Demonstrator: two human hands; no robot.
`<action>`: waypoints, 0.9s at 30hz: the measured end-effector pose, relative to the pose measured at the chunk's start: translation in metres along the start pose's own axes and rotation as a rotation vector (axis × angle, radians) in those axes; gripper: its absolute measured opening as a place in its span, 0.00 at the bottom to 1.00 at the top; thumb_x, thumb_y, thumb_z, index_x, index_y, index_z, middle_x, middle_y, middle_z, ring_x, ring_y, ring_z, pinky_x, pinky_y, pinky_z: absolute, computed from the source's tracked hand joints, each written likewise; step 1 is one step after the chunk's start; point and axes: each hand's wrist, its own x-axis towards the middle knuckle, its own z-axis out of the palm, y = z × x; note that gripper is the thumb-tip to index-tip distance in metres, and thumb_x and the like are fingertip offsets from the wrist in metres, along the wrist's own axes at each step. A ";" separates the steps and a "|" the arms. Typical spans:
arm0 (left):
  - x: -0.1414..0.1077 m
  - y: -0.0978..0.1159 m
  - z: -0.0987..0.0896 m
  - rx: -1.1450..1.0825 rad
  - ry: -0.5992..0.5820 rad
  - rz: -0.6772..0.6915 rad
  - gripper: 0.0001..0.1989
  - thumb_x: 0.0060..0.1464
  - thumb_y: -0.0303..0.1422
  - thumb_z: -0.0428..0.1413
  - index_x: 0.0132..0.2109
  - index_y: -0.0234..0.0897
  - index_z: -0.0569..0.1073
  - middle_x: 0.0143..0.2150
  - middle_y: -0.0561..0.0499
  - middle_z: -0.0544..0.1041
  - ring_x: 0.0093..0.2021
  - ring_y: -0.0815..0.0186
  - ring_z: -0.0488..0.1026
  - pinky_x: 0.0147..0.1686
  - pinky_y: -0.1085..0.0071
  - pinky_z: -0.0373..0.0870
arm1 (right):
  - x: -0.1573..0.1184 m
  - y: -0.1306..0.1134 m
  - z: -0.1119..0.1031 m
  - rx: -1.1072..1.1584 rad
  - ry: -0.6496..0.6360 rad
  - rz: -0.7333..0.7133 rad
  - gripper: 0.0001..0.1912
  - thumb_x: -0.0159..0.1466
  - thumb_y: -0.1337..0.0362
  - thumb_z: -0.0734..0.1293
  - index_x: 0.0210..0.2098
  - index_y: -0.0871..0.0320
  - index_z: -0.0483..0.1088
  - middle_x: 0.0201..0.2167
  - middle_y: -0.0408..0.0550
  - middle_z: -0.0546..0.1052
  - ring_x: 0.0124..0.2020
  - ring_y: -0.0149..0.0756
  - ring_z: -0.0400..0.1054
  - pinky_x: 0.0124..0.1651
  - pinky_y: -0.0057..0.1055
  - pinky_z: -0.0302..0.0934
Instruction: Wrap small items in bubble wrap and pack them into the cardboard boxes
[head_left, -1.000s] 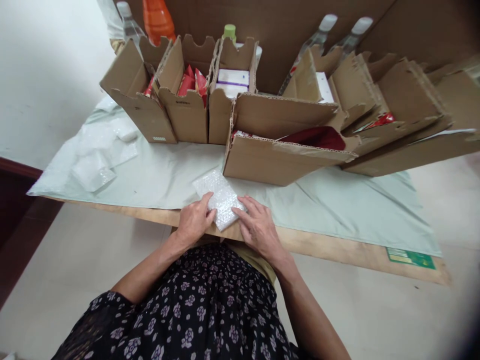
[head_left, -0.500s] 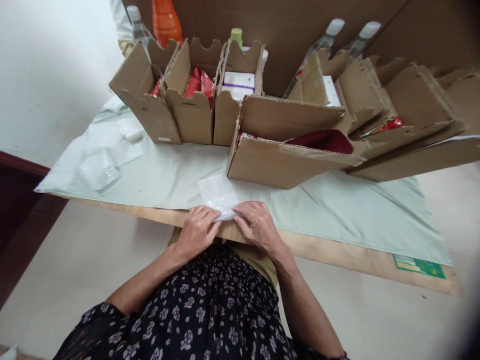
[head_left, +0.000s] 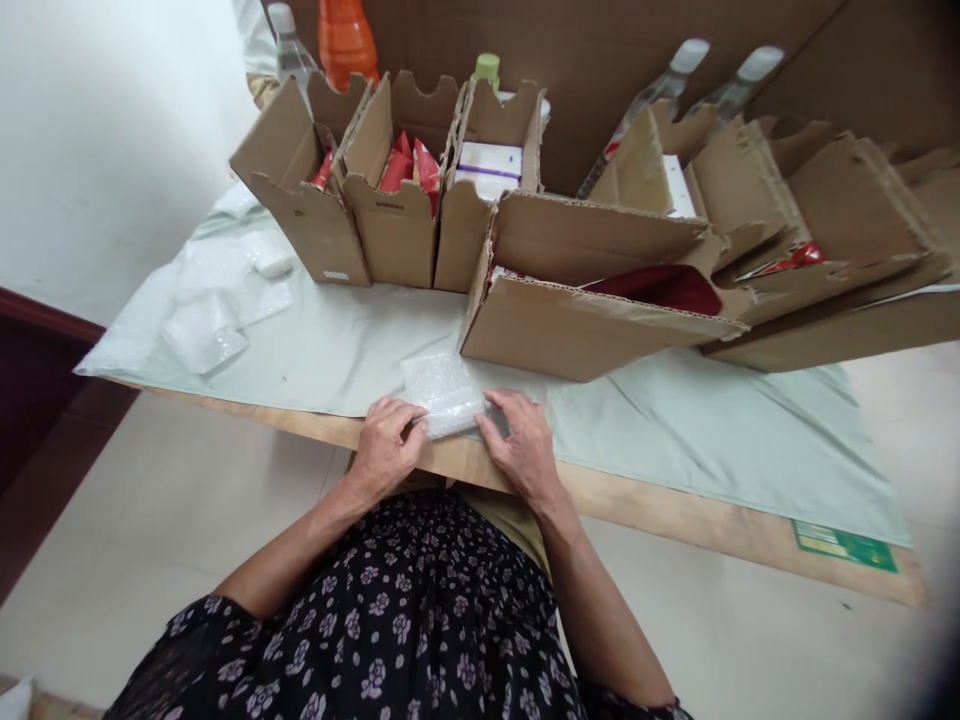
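Note:
A folded piece of clear bubble wrap (head_left: 444,392) lies at the front edge of the cloth-covered table, directly before me. My left hand (head_left: 387,440) pinches its left edge between thumb and fingers. At the opposite edge, my right hand (head_left: 523,440) has its thumb and forefinger around the near right corner, their tips a little apart. Whether anything is inside the wrap cannot be made out.
More bubble wrap pieces (head_left: 204,325) lie loosely on the pale green cloth (head_left: 337,350) at left. Cardboard bins (head_left: 600,325) with packets and boxes line the back. Behind them stand bottles, including an orange one (head_left: 346,45). A green card (head_left: 844,545) sits at the right front edge.
Both hands have moved slightly apart, and more of the bubble wrap shows between them, with its near edge lying flatter. The whole view has shifted a little.

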 end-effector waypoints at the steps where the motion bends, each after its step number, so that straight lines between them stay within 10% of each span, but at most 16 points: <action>1: 0.001 -0.001 0.001 0.001 -0.004 -0.007 0.06 0.62 0.27 0.56 0.41 0.37 0.79 0.36 0.48 0.82 0.39 0.58 0.75 0.43 0.60 0.70 | -0.002 -0.001 -0.001 -0.019 0.030 -0.023 0.13 0.72 0.62 0.65 0.54 0.55 0.74 0.48 0.54 0.82 0.48 0.46 0.76 0.49 0.44 0.67; 8: 0.002 -0.005 0.003 0.048 -0.015 0.019 0.05 0.62 0.27 0.58 0.43 0.37 0.79 0.38 0.48 0.83 0.40 0.58 0.77 0.45 0.59 0.69 | -0.007 -0.012 -0.001 -0.148 -0.153 -0.216 0.18 0.68 0.70 0.66 0.57 0.54 0.73 0.61 0.55 0.76 0.64 0.51 0.67 0.59 0.49 0.63; 18: -0.011 0.005 0.002 0.126 -0.034 0.153 0.12 0.61 0.30 0.60 0.51 0.37 0.77 0.56 0.40 0.77 0.56 0.51 0.74 0.57 0.53 0.70 | -0.002 -0.003 0.013 -0.042 -0.219 -0.143 0.15 0.68 0.69 0.66 0.53 0.54 0.77 0.58 0.55 0.78 0.60 0.50 0.70 0.59 0.50 0.65; 27: -0.008 -0.001 -0.001 0.075 -0.066 0.138 0.08 0.64 0.27 0.56 0.48 0.39 0.78 0.46 0.46 0.82 0.50 0.55 0.76 0.53 0.55 0.70 | -0.006 -0.010 0.008 0.039 -0.142 -0.095 0.15 0.70 0.64 0.66 0.55 0.52 0.77 0.54 0.53 0.81 0.61 0.52 0.70 0.60 0.54 0.64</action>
